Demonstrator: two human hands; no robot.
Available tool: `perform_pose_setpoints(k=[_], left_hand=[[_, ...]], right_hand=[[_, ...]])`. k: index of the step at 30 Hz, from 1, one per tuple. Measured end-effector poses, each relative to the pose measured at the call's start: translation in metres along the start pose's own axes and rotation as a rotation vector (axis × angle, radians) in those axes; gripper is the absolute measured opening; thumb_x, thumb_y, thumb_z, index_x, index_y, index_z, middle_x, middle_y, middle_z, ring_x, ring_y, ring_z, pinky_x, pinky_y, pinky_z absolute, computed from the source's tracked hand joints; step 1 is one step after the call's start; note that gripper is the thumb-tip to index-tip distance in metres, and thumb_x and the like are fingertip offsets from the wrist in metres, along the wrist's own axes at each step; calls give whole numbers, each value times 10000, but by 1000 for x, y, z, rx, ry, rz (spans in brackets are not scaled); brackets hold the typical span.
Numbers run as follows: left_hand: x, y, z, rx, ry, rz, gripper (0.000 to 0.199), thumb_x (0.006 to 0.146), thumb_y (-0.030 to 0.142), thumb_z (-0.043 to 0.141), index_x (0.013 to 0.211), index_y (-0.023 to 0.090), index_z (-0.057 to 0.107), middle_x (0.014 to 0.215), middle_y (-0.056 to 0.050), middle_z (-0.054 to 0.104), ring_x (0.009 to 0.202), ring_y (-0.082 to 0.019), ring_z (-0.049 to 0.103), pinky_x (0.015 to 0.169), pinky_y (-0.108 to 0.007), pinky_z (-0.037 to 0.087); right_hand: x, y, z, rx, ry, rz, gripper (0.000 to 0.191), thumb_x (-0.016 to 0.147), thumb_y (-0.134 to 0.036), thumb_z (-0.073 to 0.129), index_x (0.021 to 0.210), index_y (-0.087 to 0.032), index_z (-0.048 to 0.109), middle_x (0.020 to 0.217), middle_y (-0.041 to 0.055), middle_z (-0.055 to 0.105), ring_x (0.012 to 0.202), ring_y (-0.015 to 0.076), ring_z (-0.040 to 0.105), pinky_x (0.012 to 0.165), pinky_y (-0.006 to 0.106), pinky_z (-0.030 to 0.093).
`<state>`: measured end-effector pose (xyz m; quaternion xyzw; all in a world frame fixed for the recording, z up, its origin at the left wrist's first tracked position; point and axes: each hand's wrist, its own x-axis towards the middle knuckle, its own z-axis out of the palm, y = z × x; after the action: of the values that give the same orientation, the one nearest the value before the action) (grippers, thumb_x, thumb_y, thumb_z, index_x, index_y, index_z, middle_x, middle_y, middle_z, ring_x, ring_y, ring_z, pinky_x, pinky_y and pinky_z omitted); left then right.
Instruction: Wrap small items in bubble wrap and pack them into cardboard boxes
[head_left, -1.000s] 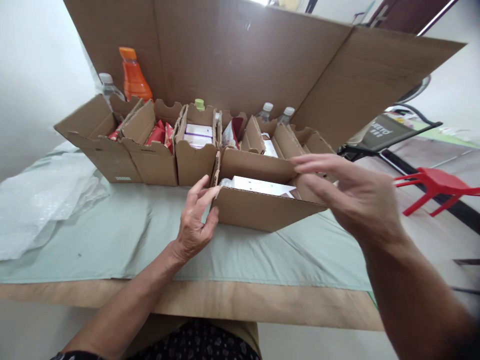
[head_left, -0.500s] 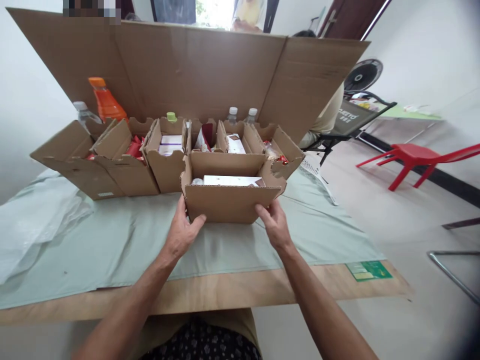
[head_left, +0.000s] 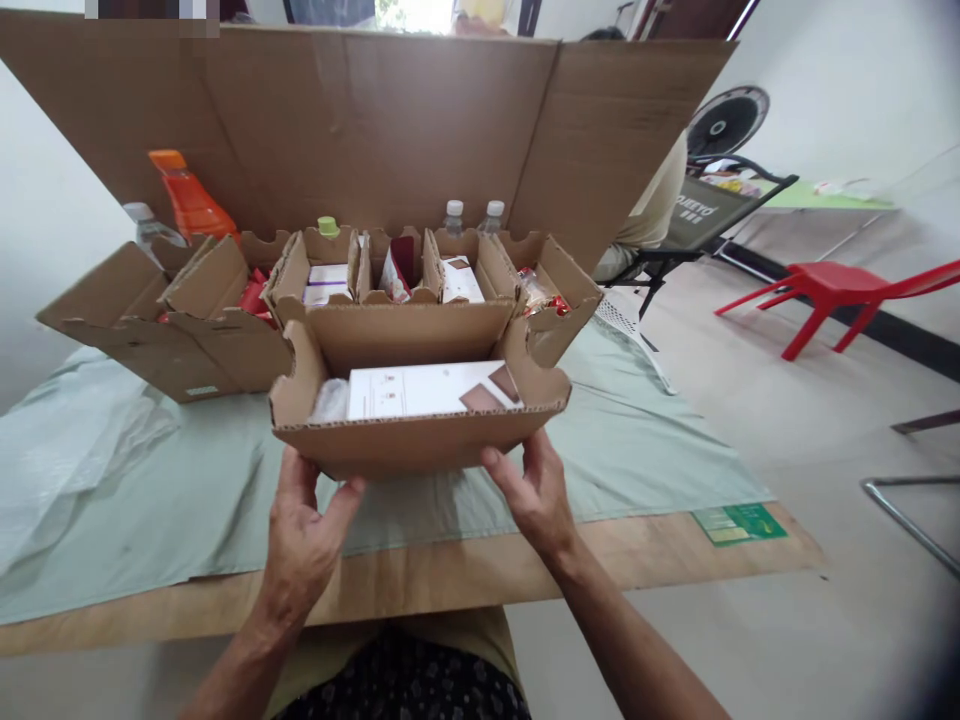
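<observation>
Between my two hands is an open cardboard bin (head_left: 420,447), tilted so its inside faces me. In it lie a white carton with brown squares (head_left: 427,390) and a clear plastic item (head_left: 331,401) at its left end. My left hand (head_left: 307,520) grips the bin's lower left corner, thumb on the front and fingers underneath, partly hidden. My right hand (head_left: 534,490) grips the lower right corner the same way. Just behind stands a row of similar cardboard bins (head_left: 225,350) holding red packets (head_left: 257,292), small white boxes (head_left: 327,284) and another white carton (head_left: 460,280).
A tall cardboard panel (head_left: 390,130) rises behind the bins, with an orange bottle (head_left: 193,200) and clear bottles before it. Clear plastic wrap (head_left: 67,450) lies left on the green cloth (head_left: 600,450). A red chair (head_left: 840,290) and a seated person (head_left: 660,190) are to the right.
The held bin has come up and toward me, tipping so more of the white carton shows. Both hands moved with it, the left one shifting further left.
</observation>
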<state>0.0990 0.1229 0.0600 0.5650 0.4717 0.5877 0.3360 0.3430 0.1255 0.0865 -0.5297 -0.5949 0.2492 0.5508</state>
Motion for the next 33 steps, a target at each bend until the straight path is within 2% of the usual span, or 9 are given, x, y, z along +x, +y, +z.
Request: perform_pose_setpoints(k=[3,6,9,13,17,21,24,27,33], left_hand=[[21,23,1,-72,40,157,584,931,271,738,1469,309,515,1373,-72,633,1289,-209,610,1135,-328,488],[29,32,8,-118,52,232,570,939,265,726,1465,315,511,1338,-67,641,1250,-198,625,1110,-320,504],[21,23,6,-95,27,153,517,946,287,717,1431,293,538,1288,-73,659,1214,-201,633,1103,-330,506],[7,7,-12,-108,78,-4,566,899,327,773,1417,253,558,1310,-85,660,1247,-236,626,1110,-358,490],[5,7,-21,-53,145,-12,590,861,328,804,1397,250,569,1281,-77,664,1311,-268,583,1175,-409,432],[4,13,-12,-32,10,5,545,895,311,757,1399,248,559,1365,-97,629,1356,-279,544,1226,-444,378],[-1,10,-2,-46,-16,-14,540,917,301,725,1419,249,530,1359,-97,634,1347,-274,554,1207,-443,399],[-15,2,8,-24,-33,-73,620,918,319,713,1486,244,476,1458,-113,585,1416,-294,508,1238,-472,362],[-51,-9,24,45,-141,-160,791,913,312,686,1616,221,336,1640,-157,436,1509,-356,429,1282,-585,307]], right_hand=[[24,-22,-3,6,39,-123,491,933,-521,654,1342,-257,597,1376,115,664,1316,316,594,1126,493,485],[31,-31,-7,10,97,-212,430,962,-471,642,1329,-252,597,1354,108,660,1319,300,585,1140,477,466],[20,-26,-4,16,91,-186,448,973,-448,642,1374,-256,585,1391,112,643,1331,304,576,1150,496,456],[0,-15,12,18,19,-160,537,950,-463,679,1429,-249,565,1401,121,643,1310,306,593,1132,507,477],[-3,-4,25,100,-20,-117,528,948,-509,679,1402,-251,600,1365,110,681,1270,299,627,1097,496,506],[-5,5,16,72,121,-88,490,978,-488,648,1405,-247,618,1363,109,680,1277,306,620,1116,503,480],[-8,10,5,21,105,-127,475,1007,-498,592,1410,-249,624,1340,101,692,1225,296,643,1086,483,500],[-9,21,-4,20,149,-131,451,1046,-513,510,1380,-243,648,1313,93,710,1209,282,658,1076,464,507],[-6,57,-19,73,248,-45,546,1049,-599,436,1398,-224,625,1365,104,680,1373,306,570,1179,529,432]])
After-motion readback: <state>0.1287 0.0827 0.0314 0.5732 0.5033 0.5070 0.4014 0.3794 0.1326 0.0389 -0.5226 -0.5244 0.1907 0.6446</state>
